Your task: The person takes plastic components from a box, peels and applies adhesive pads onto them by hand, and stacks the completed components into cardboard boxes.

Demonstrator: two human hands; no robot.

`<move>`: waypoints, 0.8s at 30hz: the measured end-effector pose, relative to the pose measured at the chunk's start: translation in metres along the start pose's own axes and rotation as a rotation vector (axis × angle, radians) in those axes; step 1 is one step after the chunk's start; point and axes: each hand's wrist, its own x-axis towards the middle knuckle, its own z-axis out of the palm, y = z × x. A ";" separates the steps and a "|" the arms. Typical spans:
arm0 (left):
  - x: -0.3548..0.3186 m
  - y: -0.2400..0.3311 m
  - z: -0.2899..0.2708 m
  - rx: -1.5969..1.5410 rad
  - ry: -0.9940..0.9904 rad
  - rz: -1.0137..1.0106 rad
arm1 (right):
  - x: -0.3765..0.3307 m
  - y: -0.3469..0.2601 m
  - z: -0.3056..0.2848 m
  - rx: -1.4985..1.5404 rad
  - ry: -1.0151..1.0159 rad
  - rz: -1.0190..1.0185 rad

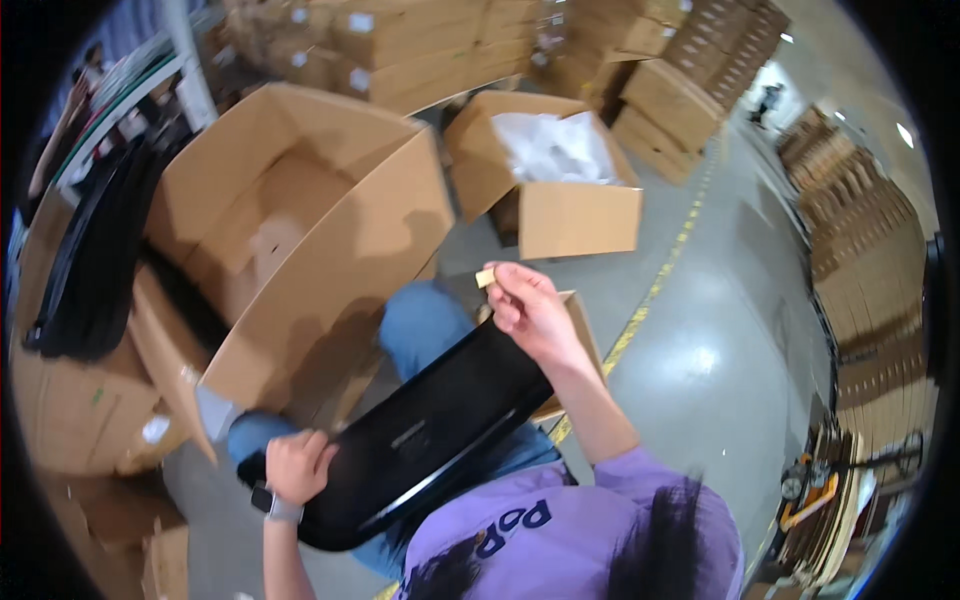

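A long, black, smooth-faced panel with rounded ends (425,430) lies slantwise across my lap. My left hand (298,467), with a watch on its wrist, is closed on the panel's left end, thumb on the upper face. Above the far right end of the panel, my right hand (525,303) pinches a small pale-yellow block (486,277) between thumb and fingertips. The block is apart from the panel, and its exact kind is too small to make out.
A tall open carton (330,250) stands just ahead on the left, and black padded-looking cases (95,255) lean beside it. Beyond is another open carton (580,220) with white wrapping (555,148). Yellow floor tape (655,290) runs along the right; stacked cartons (870,270) line the far right.
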 end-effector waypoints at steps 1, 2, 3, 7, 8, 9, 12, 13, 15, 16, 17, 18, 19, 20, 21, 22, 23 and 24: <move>0.000 0.000 -0.001 0.009 0.030 -0.009 | 0.004 0.007 0.012 -0.054 -0.024 0.045; 0.002 0.000 -0.001 0.022 0.062 -0.031 | 0.008 0.014 0.027 -0.071 -0.100 0.097; 0.005 -0.003 -0.001 -0.007 0.073 -0.038 | 0.009 0.021 0.039 -0.046 -0.140 0.150; 0.014 -0.008 -0.007 -0.231 0.346 -0.094 | 0.024 0.060 0.094 -0.038 -0.261 0.311; 0.022 -0.002 -0.009 -0.387 0.467 -0.121 | 0.025 0.067 0.104 -0.080 -0.284 0.339; 0.030 0.011 -0.020 -0.538 0.486 -0.265 | 0.023 0.075 0.107 -0.146 -0.288 0.321; 0.045 0.047 -0.051 -0.823 0.595 -0.367 | 0.010 0.086 0.123 -0.293 -0.309 0.200; 0.050 0.051 -0.054 -0.887 0.619 -0.358 | 0.007 0.091 0.126 -0.420 -0.318 0.101; 0.051 0.062 -0.046 -1.018 0.640 -0.374 | -0.002 0.097 0.125 -0.618 -0.397 -0.157; 0.051 0.064 -0.041 -1.002 0.657 -0.365 | -0.005 0.098 0.127 -0.687 -0.475 -0.325; 0.055 0.065 -0.035 -1.067 0.715 -0.389 | -0.006 0.097 0.127 -0.770 -0.503 -0.423; 0.057 0.067 -0.031 -1.134 0.770 -0.415 | -0.006 0.094 0.129 -0.772 -0.493 -0.413; 0.059 0.067 -0.027 -1.135 0.806 -0.459 | -0.008 0.091 0.132 -0.820 -0.487 -0.499; 0.061 0.072 -0.030 -1.115 0.829 -0.483 | -0.009 0.088 0.132 -0.865 -0.478 -0.597; 0.061 0.072 -0.027 -1.068 0.822 -0.501 | -0.011 0.086 0.131 -0.855 -0.452 -0.635; 0.060 0.074 -0.025 -1.026 0.808 -0.524 | -0.011 0.085 0.127 -0.887 -0.439 -0.702; 0.060 0.077 -0.026 -1.051 0.796 -0.519 | -0.011 0.081 0.127 -0.933 -0.454 -0.724; 0.062 0.076 -0.019 -1.120 0.830 -0.511 | -0.012 0.078 0.128 -0.980 -0.473 -0.747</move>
